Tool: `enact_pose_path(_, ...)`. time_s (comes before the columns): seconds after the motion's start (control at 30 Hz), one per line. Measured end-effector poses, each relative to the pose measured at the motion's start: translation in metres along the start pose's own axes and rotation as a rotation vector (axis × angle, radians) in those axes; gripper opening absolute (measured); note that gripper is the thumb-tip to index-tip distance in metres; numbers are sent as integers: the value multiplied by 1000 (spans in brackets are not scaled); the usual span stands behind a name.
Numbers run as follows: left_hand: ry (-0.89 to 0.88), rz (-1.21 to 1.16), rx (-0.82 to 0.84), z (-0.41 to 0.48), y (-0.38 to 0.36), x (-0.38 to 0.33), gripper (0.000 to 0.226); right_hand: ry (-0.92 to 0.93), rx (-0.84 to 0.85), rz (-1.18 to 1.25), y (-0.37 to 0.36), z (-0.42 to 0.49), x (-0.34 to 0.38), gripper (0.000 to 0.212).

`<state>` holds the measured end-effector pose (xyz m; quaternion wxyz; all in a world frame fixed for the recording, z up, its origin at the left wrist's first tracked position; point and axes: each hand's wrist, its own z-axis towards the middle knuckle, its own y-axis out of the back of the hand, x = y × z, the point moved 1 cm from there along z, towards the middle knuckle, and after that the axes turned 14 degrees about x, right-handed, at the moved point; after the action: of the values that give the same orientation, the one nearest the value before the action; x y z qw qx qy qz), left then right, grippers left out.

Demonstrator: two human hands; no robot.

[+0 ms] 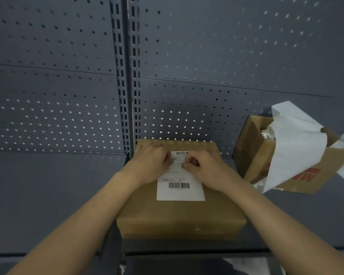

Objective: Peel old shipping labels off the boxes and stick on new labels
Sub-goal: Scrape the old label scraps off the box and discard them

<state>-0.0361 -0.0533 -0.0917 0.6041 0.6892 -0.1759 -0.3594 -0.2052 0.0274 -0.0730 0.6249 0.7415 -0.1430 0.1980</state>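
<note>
Forearms (83,219) lead to left hand (151,164) and right hand (206,168), fingers curled tight, pinching the label (180,192) on the box (181,221), centre frame.

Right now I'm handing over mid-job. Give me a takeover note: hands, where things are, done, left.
Left hand: fingers curled over the label's upper left edge; pinching or pressing, cannot tell.
Right hand: thumb and fingertips seem to pinch the label's upper part.
Closed box: on the shelf, label on top, its lower half lying flat.
Open box: to the right, with white paper spilling out.
Done: unclear; cannot tell whether this label is old or new.
Left: finish this label, then check the open box.
</note>
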Motion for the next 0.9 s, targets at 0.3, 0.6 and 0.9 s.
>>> enact_pose_path(0.3,145,22,-27,28,0,13,23,-106,-173,-151,4,47,-25,17)
enact_pose_path(0.6,200,51,-49,14,0,2,36,-176,-175,-224,-3,43,-18,37)
enact_pose_path(0.9,138,97,318,-29,-8,-4,70,-188,144,-395,-17,6,-4,66)
